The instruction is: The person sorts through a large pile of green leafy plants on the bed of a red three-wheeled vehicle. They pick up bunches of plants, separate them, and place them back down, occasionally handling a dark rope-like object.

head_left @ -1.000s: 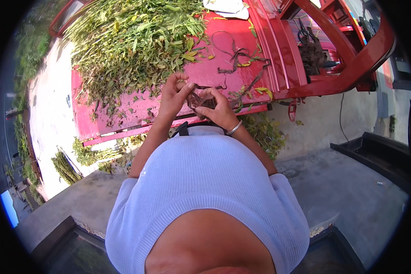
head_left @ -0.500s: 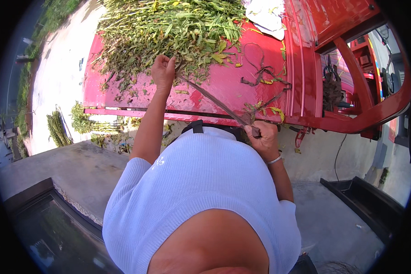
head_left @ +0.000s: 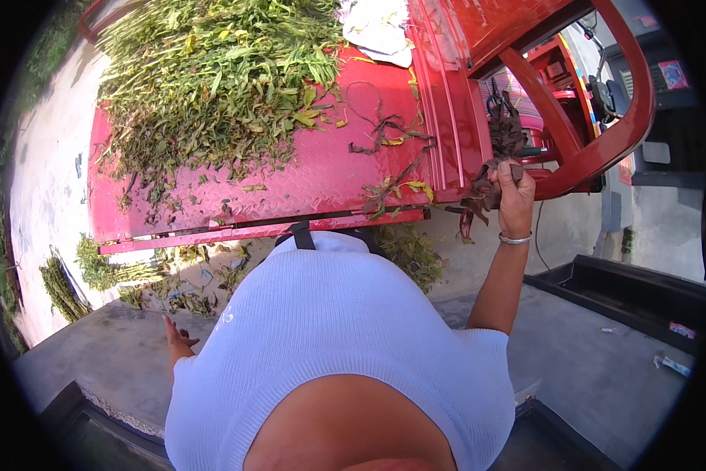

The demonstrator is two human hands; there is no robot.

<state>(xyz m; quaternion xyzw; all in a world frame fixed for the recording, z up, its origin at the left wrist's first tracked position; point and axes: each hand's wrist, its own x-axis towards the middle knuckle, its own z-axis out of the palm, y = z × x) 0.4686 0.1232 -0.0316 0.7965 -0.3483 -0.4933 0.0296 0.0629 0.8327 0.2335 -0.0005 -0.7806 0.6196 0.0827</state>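
While L hand (head_left: 179,337) hangs free, fingers loose, by the pale-blue ribbed knit top (head_left: 314,290), R hand (head_left: 516,196) grips limp dark-brown fabric-like strips (head_left: 483,187) nr curved red metal frame (head_left: 616,145); beyond, green-yellow leafy stalks (head_left: 219,86) on flat red metal bed (head_left: 310,180).

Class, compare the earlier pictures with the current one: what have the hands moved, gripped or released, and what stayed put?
The left hand let go and dropped back to the person's left side, apparently empty. The right hand moved forward and right, holding dark strips by the red frame. The leafy heap stayed on the red bed.
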